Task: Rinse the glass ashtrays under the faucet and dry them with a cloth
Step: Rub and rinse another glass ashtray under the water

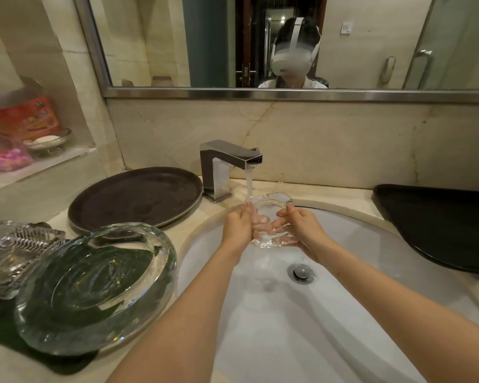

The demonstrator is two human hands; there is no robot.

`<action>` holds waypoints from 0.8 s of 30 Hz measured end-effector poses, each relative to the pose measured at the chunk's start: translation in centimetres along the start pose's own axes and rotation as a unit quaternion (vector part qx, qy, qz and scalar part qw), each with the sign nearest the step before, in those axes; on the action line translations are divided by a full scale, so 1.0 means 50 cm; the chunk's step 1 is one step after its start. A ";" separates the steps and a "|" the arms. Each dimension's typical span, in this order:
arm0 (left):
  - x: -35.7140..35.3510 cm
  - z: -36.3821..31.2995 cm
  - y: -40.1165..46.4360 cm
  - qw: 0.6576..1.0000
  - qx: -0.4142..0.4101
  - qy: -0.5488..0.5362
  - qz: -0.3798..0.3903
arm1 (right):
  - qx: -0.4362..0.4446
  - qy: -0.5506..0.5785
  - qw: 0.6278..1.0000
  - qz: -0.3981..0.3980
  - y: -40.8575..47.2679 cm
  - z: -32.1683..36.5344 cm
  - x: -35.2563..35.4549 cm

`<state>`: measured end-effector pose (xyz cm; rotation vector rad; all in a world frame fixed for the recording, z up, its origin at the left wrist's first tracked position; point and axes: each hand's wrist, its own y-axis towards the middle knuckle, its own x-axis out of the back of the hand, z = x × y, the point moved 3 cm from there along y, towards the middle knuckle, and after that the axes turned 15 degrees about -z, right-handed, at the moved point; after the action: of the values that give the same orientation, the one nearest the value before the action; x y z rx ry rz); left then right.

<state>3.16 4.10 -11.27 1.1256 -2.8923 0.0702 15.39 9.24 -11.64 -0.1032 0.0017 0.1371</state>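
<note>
under faucet (pixel 231 160) | left hand (pixel 237 226), right hand (pixel 302 230) clasp glass ashtray (pixel 270 217), fingers curled | rim contact blurred, probably thumbs

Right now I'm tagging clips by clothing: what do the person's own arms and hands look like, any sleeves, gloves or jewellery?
Both forearms are bare right to the bottom edge of the picture, so no sleeves show. The left hand and right hand wear no gloves. No watch or bracelet shows at either wrist. Rings cannot be ruled out: the fingers are partly behind wet glass.
</note>
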 end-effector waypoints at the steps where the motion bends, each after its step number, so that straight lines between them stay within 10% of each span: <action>1: -0.003 -0.001 -0.004 0.999 0.008 -0.006 0.033 | -0.004 0.010 1.000 -0.019 0.001 0.001 0.001; 11: 0.018 -0.023 0.005 0.940 0.141 -0.277 0.140 | -0.032 0.153 0.987 -0.042 -0.009 0.001 -0.026; 19: 0.002 0.008 0.003 0.979 0.131 -0.150 0.037 | -0.120 0.320 0.939 -0.017 -0.012 -0.011 -0.046; 24: 0.003 0.012 0.003 0.977 0.153 -0.141 0.046 | -0.049 0.166 0.985 0.008 -0.004 0.003 -0.031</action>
<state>2.93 4.08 -11.85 1.1233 -3.2723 0.4040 13.87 8.86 -11.47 -0.2228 0.3298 0.1356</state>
